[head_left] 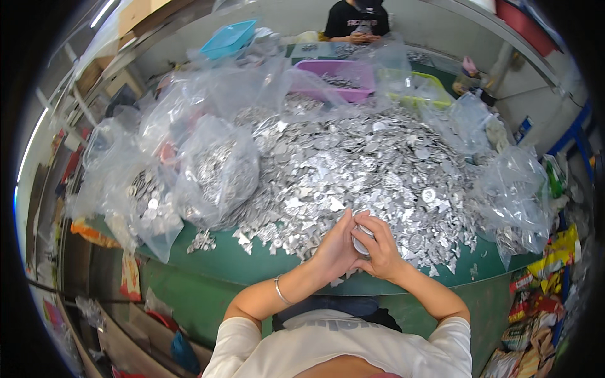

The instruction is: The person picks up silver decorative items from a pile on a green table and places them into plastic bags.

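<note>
My left hand (335, 247) and my right hand (382, 252) meet over the table's near edge, fingertips close together. Between them is a small stack of round silver metal discs (362, 242), partly covered by the fingers. The right fingers curl over the discs, while the left hand cups their other side. Just beyond both hands spreads a large heap of flat silver metal pieces (378, 170), some round and others irregular. A bracelet circles my left wrist.
Clear plastic bags with metal pieces (220, 170) stand left, and another bag (513, 195) lies right. Behind the heap are a purple basin (359, 94), a yellow-green basin (435, 88) and a blue basket (228, 39). A person (357, 22) sits across the green table (208, 258).
</note>
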Tool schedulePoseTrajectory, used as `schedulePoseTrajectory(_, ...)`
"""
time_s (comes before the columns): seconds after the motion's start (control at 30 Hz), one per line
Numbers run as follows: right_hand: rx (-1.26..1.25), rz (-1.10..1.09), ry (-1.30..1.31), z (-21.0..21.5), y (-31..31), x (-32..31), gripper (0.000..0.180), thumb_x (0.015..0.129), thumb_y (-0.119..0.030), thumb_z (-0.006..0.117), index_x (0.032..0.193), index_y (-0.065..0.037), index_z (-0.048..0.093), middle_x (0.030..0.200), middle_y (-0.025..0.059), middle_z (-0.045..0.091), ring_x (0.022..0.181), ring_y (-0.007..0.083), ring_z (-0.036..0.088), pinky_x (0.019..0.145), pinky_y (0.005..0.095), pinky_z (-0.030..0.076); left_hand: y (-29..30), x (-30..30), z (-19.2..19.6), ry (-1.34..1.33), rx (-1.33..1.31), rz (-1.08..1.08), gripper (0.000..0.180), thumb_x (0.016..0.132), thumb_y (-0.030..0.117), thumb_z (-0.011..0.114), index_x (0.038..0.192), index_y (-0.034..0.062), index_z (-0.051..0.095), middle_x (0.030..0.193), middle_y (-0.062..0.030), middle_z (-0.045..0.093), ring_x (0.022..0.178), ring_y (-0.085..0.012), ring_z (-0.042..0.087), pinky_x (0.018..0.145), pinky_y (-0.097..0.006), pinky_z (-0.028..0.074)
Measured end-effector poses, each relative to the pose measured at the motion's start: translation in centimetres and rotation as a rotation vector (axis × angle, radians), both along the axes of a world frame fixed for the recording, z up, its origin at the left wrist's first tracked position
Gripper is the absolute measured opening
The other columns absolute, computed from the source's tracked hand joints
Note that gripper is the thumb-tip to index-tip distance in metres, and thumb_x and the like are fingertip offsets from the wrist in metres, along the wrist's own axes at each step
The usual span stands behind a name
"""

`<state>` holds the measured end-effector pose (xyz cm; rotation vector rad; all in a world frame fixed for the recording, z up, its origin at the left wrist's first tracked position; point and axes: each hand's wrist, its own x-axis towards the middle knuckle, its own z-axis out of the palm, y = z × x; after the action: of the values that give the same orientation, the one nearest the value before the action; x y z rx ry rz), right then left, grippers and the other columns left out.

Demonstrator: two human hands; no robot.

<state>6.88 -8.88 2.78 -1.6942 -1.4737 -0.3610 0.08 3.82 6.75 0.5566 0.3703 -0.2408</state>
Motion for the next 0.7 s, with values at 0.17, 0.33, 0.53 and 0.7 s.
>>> schedulePoseTrajectory(0.17, 0.218, -0.13, 0.409, -1.4, -1.0, 2.6, 0.022, 0.08, -0.011, 0.06, 0.097, 0.002, 0.054, 0.096, 0.0138, 0.058, 0.081, 0.026, 0.057, 0.072, 0.0352, 0.047, -1.0, 2.3, -0.9, -0.173, -0.043, -0.262, 0.049, 0.094, 0.047, 0.029, 0.127, 0.0104, 0.035, 0.126, -0.0118, 0.043, 0.117, -0.0224, 0.044, 0.095, -0.042, 0.036)
schedulePoseTrajectory(0.33, 0.589, -0.21, 1.619, -1.5, -1.5, 8.0, 0.025, 0.092, -0.027, 0.047, 0.092, -0.003, 0.05, 0.087, 0.0105, 0.06, 0.069, 0.0189, 0.058, 0.055, 0.0281, 0.046, -1.3, 3.6, -1.4, -0.201, 0.009, -0.293, 0.053, 0.093, 0.033, 0.041, 0.138, 0.0121, 0.021, 0.134, -0.0179, 0.038, 0.122, -0.0267, 0.041, 0.098, -0.038, 0.035)
schedulePoseTrajectory(0.53, 0.826, -0.329, 1.403, 2.2, -3.6, 23.4, 0.031, 0.092, -0.033, 0.047, 0.1, -0.003, 0.048, 0.085, 0.0116, 0.06, 0.064, 0.0206, 0.058, 0.043, 0.0288, 0.041, -0.3, 1.4, -0.6, -0.235, 0.197, -0.329, 0.046, 0.091, 0.022, 0.046, 0.127, -0.0058, 0.039, 0.129, -0.0194, 0.045, 0.12, -0.0282, 0.045, 0.101, -0.036, 0.035)
schedulePoseTrajectory(0.7, 0.214, -0.824, 1.094, 2.2, -7.4, 35.9, 0.049, 0.086, -0.026, 0.057, 0.119, 0.007, 0.044, 0.096, 0.0144, 0.059, 0.087, 0.0263, 0.056, 0.069, 0.0388, 0.048, 0.0, 1.1, -1.9, -0.253, 0.209, -0.286, 0.04, 0.091, 0.018, 0.046, 0.123, -0.0054, 0.043, 0.126, -0.0185, 0.048, 0.116, -0.0278, 0.048, 0.099, -0.035, 0.038)
